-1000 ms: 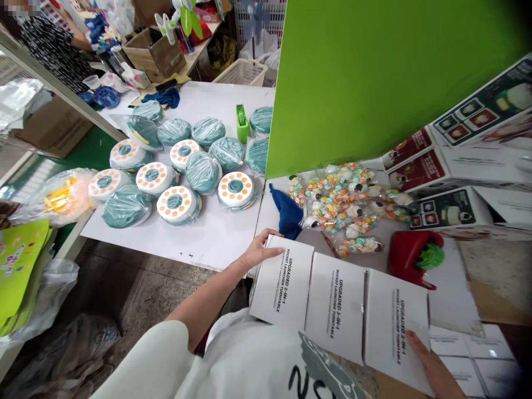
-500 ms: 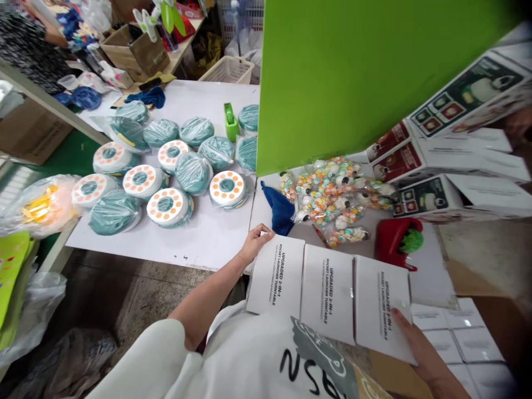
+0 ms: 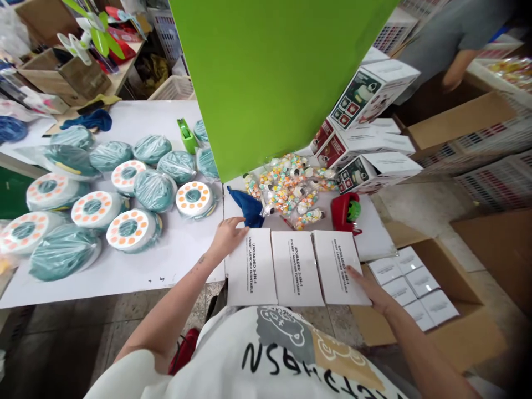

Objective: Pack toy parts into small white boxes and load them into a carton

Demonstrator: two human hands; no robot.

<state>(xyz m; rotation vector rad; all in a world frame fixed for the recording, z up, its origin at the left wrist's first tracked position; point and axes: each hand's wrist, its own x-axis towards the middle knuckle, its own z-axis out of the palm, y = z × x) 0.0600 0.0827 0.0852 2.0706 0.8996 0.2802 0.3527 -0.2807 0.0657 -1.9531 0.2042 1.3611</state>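
Three white boxes (image 3: 296, 266) printed "UPGRADED 2-IN-1 ROCKET LAUNCHER TURNTABLE" sit side by side in a row against my body, at the table's front edge. My left hand (image 3: 229, 235) grips the outer end of the left box, fingers over its far corner. At the other end my right hand (image 3: 369, 287) presses on the right box, thumb on its top; its other fingers are hidden. Just beyond the boxes lie a blue cloth (image 3: 248, 208), bagged colourful figures (image 3: 291, 185) and a red tape dispenser (image 3: 341, 213) with green tape.
Bagged teal-and-white round toys (image 3: 133, 228) cover the left of the table (image 3: 183, 260). A green panel (image 3: 274, 83) stands upright behind. Printed boxes (image 3: 374, 172) are stacked at right. An open carton (image 3: 461, 277) on the floor holds white boxes. A co-worker's arm (image 3: 459, 69) shows at upper right.
The view has turned to the right, bringing the open carton and a co-worker into sight. Both hands still hold the row of boxes, which now lies straighter in front of me.
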